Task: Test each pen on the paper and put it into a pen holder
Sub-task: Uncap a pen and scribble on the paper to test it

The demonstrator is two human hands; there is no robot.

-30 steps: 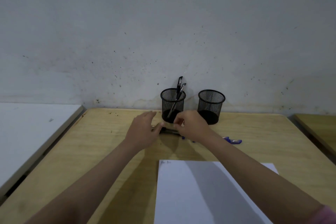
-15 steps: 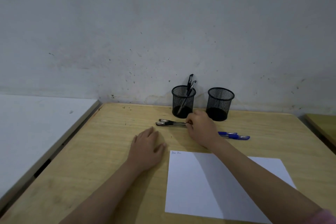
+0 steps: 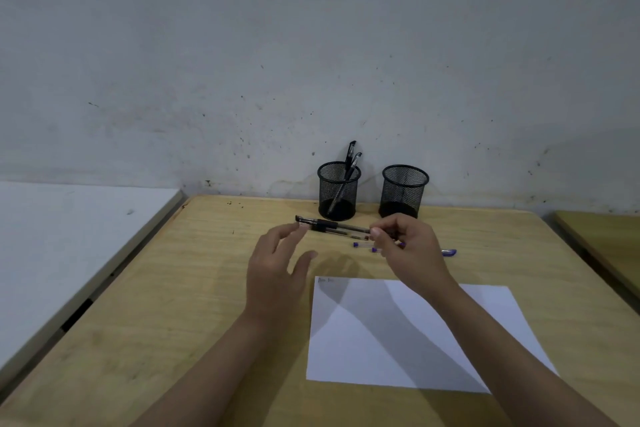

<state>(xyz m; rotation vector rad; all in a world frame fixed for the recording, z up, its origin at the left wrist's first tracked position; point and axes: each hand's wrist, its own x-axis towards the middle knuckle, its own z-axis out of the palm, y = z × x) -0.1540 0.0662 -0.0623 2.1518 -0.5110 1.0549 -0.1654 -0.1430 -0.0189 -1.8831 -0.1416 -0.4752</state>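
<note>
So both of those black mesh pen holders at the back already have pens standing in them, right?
Not quite. The head view shows only the left pen holder has pens in it, two black pens leaning out the top. The right pen holder looks empty. Both are black mesh and stand at the back of the table.

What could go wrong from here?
1. The right hand pinches only the end of the black pen, so it may sag or slip as it lifts.
2. The blue pens lie loose under that hand and could get knocked and roll.
3. The left hand is off the paper, which may slide during the test stroke.
</note>
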